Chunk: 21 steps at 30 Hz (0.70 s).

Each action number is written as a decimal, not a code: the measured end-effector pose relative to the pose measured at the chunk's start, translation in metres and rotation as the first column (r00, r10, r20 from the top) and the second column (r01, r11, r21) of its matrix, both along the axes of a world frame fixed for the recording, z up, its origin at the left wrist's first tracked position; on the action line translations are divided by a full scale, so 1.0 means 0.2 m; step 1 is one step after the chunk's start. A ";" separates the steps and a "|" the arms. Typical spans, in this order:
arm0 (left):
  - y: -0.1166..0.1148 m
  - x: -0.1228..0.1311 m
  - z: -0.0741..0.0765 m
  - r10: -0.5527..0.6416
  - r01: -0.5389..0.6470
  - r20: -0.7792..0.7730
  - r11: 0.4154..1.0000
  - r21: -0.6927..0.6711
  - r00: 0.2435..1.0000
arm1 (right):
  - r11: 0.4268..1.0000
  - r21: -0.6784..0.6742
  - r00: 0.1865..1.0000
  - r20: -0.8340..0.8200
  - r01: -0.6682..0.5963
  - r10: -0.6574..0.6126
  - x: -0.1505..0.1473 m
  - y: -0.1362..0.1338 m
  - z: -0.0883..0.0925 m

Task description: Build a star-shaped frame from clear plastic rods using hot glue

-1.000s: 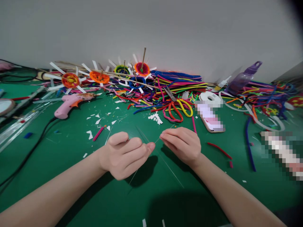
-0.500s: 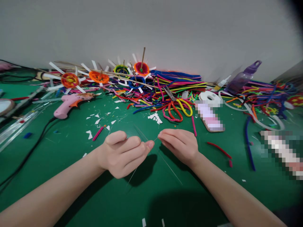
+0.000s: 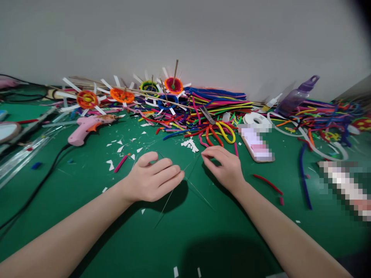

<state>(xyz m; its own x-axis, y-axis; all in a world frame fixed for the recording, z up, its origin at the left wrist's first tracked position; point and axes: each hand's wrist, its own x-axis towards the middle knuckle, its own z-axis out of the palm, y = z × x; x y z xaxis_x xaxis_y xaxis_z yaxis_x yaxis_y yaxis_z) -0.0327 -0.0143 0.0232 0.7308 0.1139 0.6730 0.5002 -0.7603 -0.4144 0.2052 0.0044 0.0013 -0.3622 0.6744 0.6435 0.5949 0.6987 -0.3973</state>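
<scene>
My left hand (image 3: 153,178) hovers over the green mat (image 3: 87,200) with its fingers curled round thin, pale wires (image 3: 166,202) that trail out below it toward me. A little to the right, my right hand (image 3: 224,166) is pinched shut near the scissors with red and yellow handles (image 3: 216,133); what it holds is too fine to make out. Another thin wire (image 3: 199,195) lies on the mat between the two hands.
A heap of coloured pipe cleaners (image 3: 214,104) and paper pinwheel flowers (image 3: 121,94) runs along the wall. A pink glue gun (image 3: 87,125) with its black cord lies left. A phone (image 3: 256,144), white tape roll (image 3: 256,119) and purple bottle (image 3: 297,96) sit right. White paper scraps (image 3: 189,144) litter the mat.
My right hand has moved away from the left, forward toward the scissors. My left hand has lowered slightly and loosened its pinch; the wires now lie lower on the mat.
</scene>
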 end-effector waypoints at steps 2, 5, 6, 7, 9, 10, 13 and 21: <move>0.00 -0.01 -0.01 0.002 -0.002 0.022 1.000 -0.015 1.000 | 0.999 -0.020 0.998 -0.045 0.042 -0.043 0.01 0.02 0.00; 0.00 -0.01 -0.01 0.022 -0.021 0.030 1.000 -0.021 0.999 | 0.994 -0.065 0.991 -0.096 0.088 -0.094 0.03 0.03 0.00; 0.00 -0.01 -0.01 0.026 -0.026 0.027 0.999 -0.022 0.999 | 0.992 -0.079 0.988 -0.110 0.099 -0.107 0.03 0.04 0.00; -0.01 -0.02 -0.01 0.030 -0.029 0.022 0.999 -0.025 0.999 | 0.990 -0.092 0.985 -0.124 0.107 -0.118 0.03 0.04 0.00; -0.01 -0.02 -0.01 0.031 -0.031 0.010 0.999 -0.031 0.999 | 0.987 -0.115 0.981 -0.145 0.116 -0.132 0.04 0.04 0.00; -0.02 -0.02 -0.01 0.032 -0.032 0.005 0.999 -0.034 0.999 | 0.985 -0.124 0.979 -0.152 0.116 -0.135 0.04 0.04 0.00; -0.03 -0.03 -0.01 0.037 -0.037 -0.011 0.998 -0.041 0.999 | 0.983 -0.141 0.977 -0.162 0.117 -0.140 0.05 0.04 0.00; -0.08 -0.07 0.00 0.145 -0.150 -0.060 0.984 -0.098 0.988 | 0.985 -0.130 0.971 -0.193 0.117 -0.141 0.05 0.05 0.01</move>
